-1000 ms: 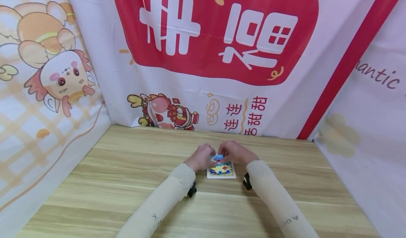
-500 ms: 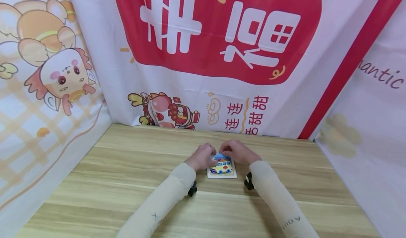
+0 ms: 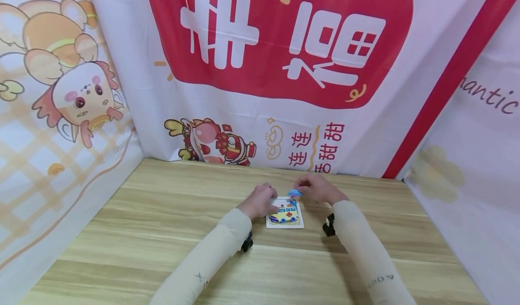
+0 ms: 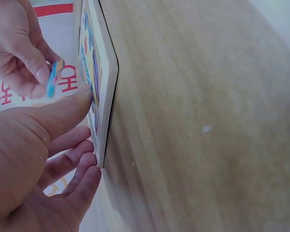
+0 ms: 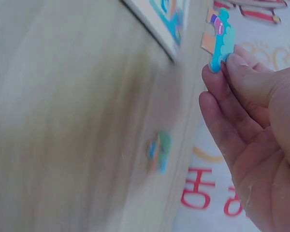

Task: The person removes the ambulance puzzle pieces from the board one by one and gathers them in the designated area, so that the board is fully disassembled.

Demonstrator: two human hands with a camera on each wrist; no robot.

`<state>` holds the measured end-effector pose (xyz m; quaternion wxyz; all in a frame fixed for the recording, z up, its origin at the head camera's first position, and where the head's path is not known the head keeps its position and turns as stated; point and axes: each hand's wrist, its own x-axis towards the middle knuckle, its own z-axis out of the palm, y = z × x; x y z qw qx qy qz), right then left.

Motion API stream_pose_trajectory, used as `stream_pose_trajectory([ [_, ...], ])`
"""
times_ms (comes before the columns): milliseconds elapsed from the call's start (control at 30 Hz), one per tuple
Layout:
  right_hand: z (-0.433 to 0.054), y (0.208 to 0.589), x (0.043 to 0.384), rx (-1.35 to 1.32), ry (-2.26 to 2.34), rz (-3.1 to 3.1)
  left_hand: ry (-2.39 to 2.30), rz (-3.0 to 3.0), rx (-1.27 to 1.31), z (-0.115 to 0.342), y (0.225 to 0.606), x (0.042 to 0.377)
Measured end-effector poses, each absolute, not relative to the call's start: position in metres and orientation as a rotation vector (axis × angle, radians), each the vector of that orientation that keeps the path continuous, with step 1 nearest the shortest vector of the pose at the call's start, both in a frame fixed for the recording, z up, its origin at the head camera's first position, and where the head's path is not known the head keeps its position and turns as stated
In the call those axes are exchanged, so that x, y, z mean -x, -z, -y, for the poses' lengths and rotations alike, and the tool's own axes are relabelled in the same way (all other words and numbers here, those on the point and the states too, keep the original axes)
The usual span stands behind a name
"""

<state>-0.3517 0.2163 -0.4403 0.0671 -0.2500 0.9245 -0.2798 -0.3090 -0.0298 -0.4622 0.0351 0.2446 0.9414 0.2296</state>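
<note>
Two hands at one ambulance puzzle board (image 3: pixel 285 227), flat on the wood-grain desk (image 3: pixel 162 233); on its face, a yellow ambulance with a red cross and blue wheels toward the near side, and a pale bare patch toward the far side. To the right of the board, on the desk and beneath the right hand (image 3: pixel 318 188), a small loose green, blue and orange piece (image 5: pixel 160 151), too blurred for finer reading. Well behind the board, a hanging white cloth (image 3: pixel 268 66) with a red panel and large white characters; well to its left, a cartoon-creature cloth (image 3: pixel 61 97); well to its right, a pale cloth (image 3: pixel 479 160) with partly cut-off lettering. In the way of a full view of the board's left side, the left hand (image 3: pixel 259 201).

Left hand gripping the board by that left side, thumb pressed on the face, fingers bent against the edge. Right hand at the board's far right corner, raised off the desk, pinching a blue scallop-edged puzzle piece (image 5: pixel 223 41) between thumb and fingertips, the piece tilted and clear of the board. Both forearms in cream sleeves (image 3: pixel 203 260), slanting inward toward the board from its near side.
</note>
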Motion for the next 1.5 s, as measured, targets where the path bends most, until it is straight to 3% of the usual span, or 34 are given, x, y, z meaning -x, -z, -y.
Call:
stream_pose_trajectory([
  [667, -0.314, 0.428, 0.347, 0.557, 0.684, -2.832, -0.707, -2.892, -0.714, 0.03, 0.463, 0.307],
  [933, -0.324, 0.44, 0.345, 0.352, 0.658, -2.828, -0.702, -2.895, -0.718, 0.03, 0.464, 0.306],
  [1500, -0.326, 0.459, 0.349, 0.406, 0.68, -2.914, -0.671, -2.899, -0.701, 0.031, 0.462, 0.304],
])
